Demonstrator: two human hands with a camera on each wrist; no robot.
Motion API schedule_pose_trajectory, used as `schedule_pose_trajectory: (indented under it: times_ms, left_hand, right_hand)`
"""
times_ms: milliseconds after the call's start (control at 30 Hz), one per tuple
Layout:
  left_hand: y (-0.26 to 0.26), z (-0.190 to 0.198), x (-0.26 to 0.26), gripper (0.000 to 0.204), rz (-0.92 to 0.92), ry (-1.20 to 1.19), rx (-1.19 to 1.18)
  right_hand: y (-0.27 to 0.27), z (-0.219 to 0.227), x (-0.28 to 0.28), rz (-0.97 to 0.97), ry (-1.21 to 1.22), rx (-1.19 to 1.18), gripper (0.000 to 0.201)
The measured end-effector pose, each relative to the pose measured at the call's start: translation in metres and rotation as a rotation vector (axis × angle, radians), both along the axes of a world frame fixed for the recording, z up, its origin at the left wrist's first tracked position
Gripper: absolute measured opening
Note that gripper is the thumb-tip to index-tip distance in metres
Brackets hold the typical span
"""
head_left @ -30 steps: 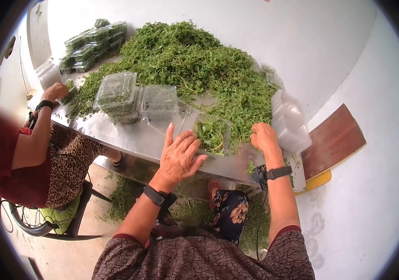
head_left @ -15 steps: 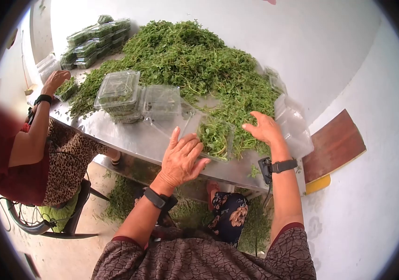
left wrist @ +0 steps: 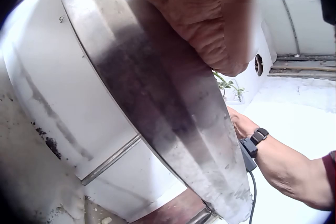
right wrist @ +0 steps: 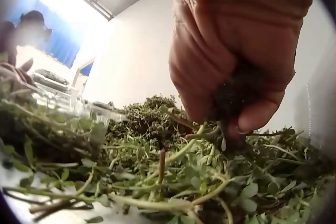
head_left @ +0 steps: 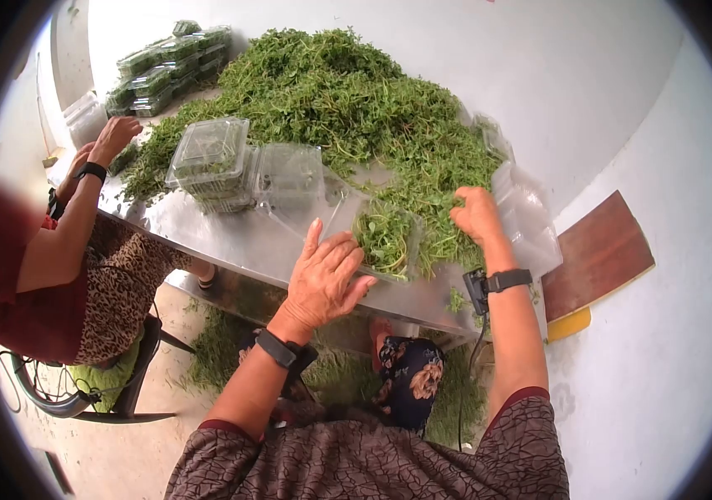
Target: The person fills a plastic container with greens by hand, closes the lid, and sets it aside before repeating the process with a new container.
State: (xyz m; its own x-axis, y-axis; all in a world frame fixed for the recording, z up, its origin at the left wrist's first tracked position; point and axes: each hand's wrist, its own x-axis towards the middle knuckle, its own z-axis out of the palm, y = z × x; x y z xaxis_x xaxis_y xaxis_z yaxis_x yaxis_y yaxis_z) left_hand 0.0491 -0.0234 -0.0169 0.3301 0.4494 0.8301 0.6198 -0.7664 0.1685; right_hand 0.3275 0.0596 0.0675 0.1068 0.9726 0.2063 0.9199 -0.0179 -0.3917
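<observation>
My left hand (head_left: 323, 279) lies with its fingers extended at the near left side of an unlatched clear plastic clamshell box (head_left: 413, 242), whose base holds leafy green sprigs (head_left: 383, 237). In the left wrist view the same hand (left wrist: 210, 19) is over the metal table's edge. My right hand (head_left: 479, 217) reaches into the right side of the big heap of leafy greens (head_left: 331, 92). Seen from the right wrist, that hand (right wrist: 236, 56) has its fingers and thumb curled down, pinching stems of the greens (right wrist: 210, 134); the palm side is in shadow.
Filled, lidded boxes (head_left: 210, 162) stand left of the work box, with more stacked (head_left: 168, 71) at the back left. Nested plastic boxes (head_left: 527, 225) sit at the table's right end, near a reddish board (head_left: 598, 254). Another person (head_left: 47, 267) works at the left.
My right hand went from curled fingers to spread, lifting slightly, then curled again farther up in the greens. My left hand stays at the box. The other person's hands shifted.
</observation>
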Motion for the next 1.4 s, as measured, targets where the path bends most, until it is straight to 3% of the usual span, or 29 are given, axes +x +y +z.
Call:
schedule_pose_trajectory:
  times_ms: [33, 200, 267, 400, 533, 733, 800, 900, 1100, 1200, 1333, 1400]
  left_hand:
    - [0.000, 0.001, 0.000, 0.037, 0.007, -0.001, 0.004]
    - [0.000, -0.001, 0.002, 0.036, 0.004, -0.039, -0.004]
    - [0.001, -0.001, 0.002, 0.036, 0.003, -0.040, -0.004]
    - [0.000, 0.000, 0.001, 0.035, -0.001, -0.036, -0.012]
    - [-0.001, 0.002, 0.001, 0.035, 0.004, -0.023, 0.010]
    - [-0.001, 0.001, 0.000, 0.034, -0.003, -0.024, 0.012]
    - [0.000, 0.001, 0.000, 0.034, -0.003, -0.018, 0.014]
    - [0.001, -0.001, 0.000, 0.035, -0.015, -0.037, 0.009]
    - [0.001, -0.002, 0.000, 0.035, -0.005, -0.039, 0.011]
    - [0.000, 0.000, 0.000, 0.036, -0.009, -0.036, 0.009]
    - [0.001, 0.000, 0.000, 0.037, -0.014, -0.054, 0.011]
    - [0.001, 0.001, -0.001, 0.038, -0.009, -0.055, -0.009]
  right_hand:
    - [-0.005, 0.005, 0.001, -0.049, 0.127, 0.015, 0.034]
    - [-0.025, 0.017, 0.012, -0.007, -0.057, 0.015, 0.046]
    - [-0.041, 0.026, 0.000, 0.058, -0.102, -0.205, 0.061]
    - [-0.050, 0.027, -0.006, 0.111, -0.218, -0.334, 0.084]
    - [-0.047, 0.011, -0.002, 0.168, -0.244, -0.286, 0.079]
    - [-0.041, -0.002, -0.013, 0.141, -0.311, -0.231, 0.046]
    - [-0.039, -0.012, -0.008, 0.172, -0.313, -0.049, 0.031]
    - [-0.039, -0.014, -0.004, 0.122, -0.237, 0.019, 0.025]
    - [-0.060, 0.038, -0.022, 0.174, 0.057, 0.221, 0.020]
    - [-0.068, 0.060, -0.036, 0.239, 0.092, 0.317, 0.018]
    - [-0.077, 0.062, -0.060, 0.337, 0.107, 0.305, 0.024]
    - [-0.083, 0.055, -0.071, 0.462, 0.066, 0.144, 0.035]
